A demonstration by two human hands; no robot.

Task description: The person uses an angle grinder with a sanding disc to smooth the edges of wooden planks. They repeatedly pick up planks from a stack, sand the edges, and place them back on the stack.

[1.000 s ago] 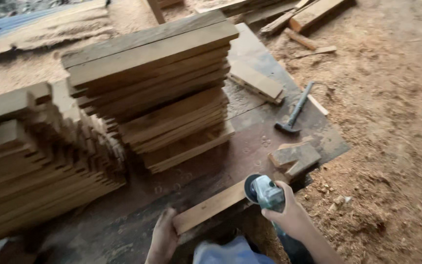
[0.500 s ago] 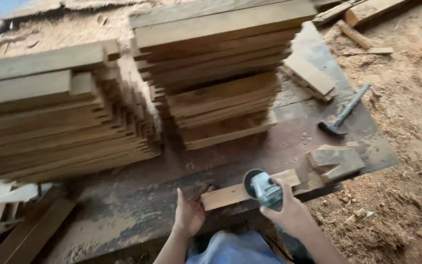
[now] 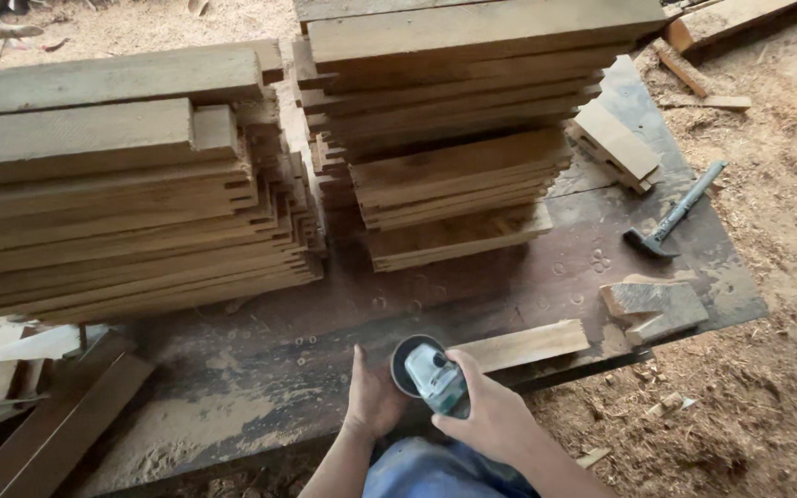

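sawdust-strewn ground surrounds a dark, scuffed work surface (image 3: 260, 369), its near edge dusted pale. at left, a stack of rough-sawn planks (image 3: 122, 203) steps down in ragged ends; a taller stack of boards (image 3: 454, 120) stands just beside it. at the near edge the left hand (image 3: 373, 398) lies flat, fingers spread, on the surface at the end of a short pale wood strip (image 3: 523, 345), that end hidden behind the tool. the right hand (image 3: 493, 417) is closed around a small angle grinder (image 3: 434, 373), its round disc guard over the strip's left end. farther right lie a notched wood block (image 3: 652, 309) and a hammer (image 3: 673, 219).
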